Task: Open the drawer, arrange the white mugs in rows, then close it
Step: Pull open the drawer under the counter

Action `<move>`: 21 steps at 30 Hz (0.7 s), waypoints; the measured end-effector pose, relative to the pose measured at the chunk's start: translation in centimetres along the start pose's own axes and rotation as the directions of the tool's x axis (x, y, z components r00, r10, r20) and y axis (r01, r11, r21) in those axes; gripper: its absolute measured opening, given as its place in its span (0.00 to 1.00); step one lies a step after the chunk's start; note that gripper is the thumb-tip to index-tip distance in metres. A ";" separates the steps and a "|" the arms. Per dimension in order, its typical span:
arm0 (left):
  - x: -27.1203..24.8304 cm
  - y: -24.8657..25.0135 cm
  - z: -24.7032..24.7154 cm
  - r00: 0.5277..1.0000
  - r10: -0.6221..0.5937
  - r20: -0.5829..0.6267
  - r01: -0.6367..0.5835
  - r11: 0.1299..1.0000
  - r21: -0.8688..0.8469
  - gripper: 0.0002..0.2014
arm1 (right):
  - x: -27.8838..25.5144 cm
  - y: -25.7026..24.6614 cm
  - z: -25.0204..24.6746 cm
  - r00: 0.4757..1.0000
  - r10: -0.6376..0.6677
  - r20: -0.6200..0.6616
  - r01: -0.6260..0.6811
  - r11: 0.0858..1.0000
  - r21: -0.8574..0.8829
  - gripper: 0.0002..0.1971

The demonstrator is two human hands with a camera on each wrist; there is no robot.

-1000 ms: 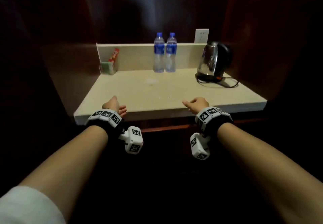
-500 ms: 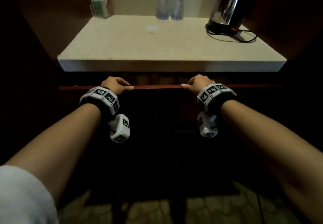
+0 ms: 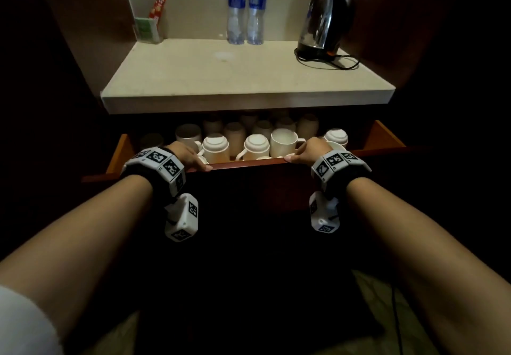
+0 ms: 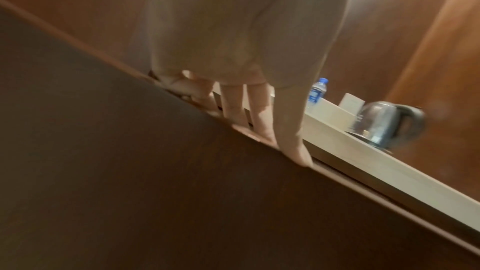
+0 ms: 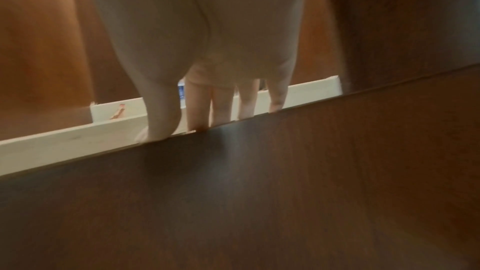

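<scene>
A reddish wooden drawer (image 3: 249,164) stands pulled partway out under the pale countertop (image 3: 246,78). Several white mugs (image 3: 255,147) fill it, some upside down, one upright (image 3: 284,140); the back ones lie in shadow under the counter. My left hand (image 3: 190,159) grips the drawer's front edge on the left, fingers curled over the rim (image 4: 262,131). My right hand (image 3: 307,151) grips the same edge on the right, thumb on the rim (image 5: 161,129) and fingers hooked behind it.
On the countertop stand two water bottles (image 3: 246,8), an electric kettle (image 3: 323,22) with its cord, and a clear holder of sachets (image 3: 148,28). Dark wood walls close in on both sides. The dark drawer front (image 4: 182,202) fills both wrist views.
Both hands dropped from the countertop edge to the drawer's rim, took hold, and have pulled the drawer outward. The mugs inside have come into sight.
</scene>
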State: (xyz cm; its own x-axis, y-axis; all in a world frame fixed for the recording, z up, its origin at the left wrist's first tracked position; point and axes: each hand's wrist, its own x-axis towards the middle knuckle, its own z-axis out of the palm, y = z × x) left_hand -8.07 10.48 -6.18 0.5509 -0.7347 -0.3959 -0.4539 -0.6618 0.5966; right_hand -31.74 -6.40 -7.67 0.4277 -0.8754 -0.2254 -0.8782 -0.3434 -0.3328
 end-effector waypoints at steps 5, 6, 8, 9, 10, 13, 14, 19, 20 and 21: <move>-3.7 -0.9 1.2 0.999 0.035 0.037 -0.036 0.998 0.043 0.11 | -4.3 1.3 1.0 1.000 -0.020 -0.022 0.021 0.999 0.046 0.22; -4.3 -1.1 1.4 0.999 0.038 0.036 -0.040 0.998 0.051 0.11 | -5.0 1.5 1.1 1.000 -0.019 -0.022 0.020 0.999 0.045 0.22; -5.4 -1.6 1.6 0.999 0.042 0.033 -0.044 0.997 0.061 0.12 | -6.3 1.7 1.2 1.000 -0.004 -0.005 0.004 0.999 0.044 0.23; -5.6 -1.9 1.8 0.998 0.044 0.044 -0.047 0.996 0.078 0.12 | -6.9 1.7 1.2 1.000 0.003 0.005 -0.004 0.999 0.045 0.23; -6.0 -2.0 1.9 0.998 0.044 0.053 -0.049 0.995 0.086 0.12 | -7.5 1.9 1.3 1.000 0.005 0.013 -0.006 0.999 0.049 0.22; -7.4 -2.4 2.2 0.997 0.044 0.063 -0.053 0.987 0.149 0.15 | -9.3 2.1 1.5 1.000 0.000 0.023 -0.001 0.998 0.058 0.21; -7.8 -2.4 2.3 0.997 0.046 0.066 -0.056 0.985 0.165 0.15 | -9.8 2.2 1.5 1.000 0.000 0.023 -0.002 0.998 0.062 0.20; -9.8 -2.6 2.7 0.992 0.016 0.129 -0.045 0.972 0.230 0.17 | -11.6 2.9 1.8 0.999 0.032 0.043 -0.035 0.996 0.077 0.21; -10.2 -2.6 2.6 0.991 0.019 0.130 -0.049 0.971 0.233 0.16 | -11.9 3.0 1.9 0.999 0.034 0.039 -0.037 0.996 0.078 0.21; -10.4 -2.7 2.8 0.989 0.015 0.144 -0.048 0.972 0.231 0.16 | -12.4 3.0 1.9 0.999 0.035 0.033 -0.037 0.996 0.075 0.21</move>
State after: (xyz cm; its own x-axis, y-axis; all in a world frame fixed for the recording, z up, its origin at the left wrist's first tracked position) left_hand -14.48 19.50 -5.62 0.4378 -0.7581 -0.4834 -0.6292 -0.6424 0.4376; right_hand -39.22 4.04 -7.59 0.4038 -0.8751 -0.2668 -0.8750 -0.2842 -0.3920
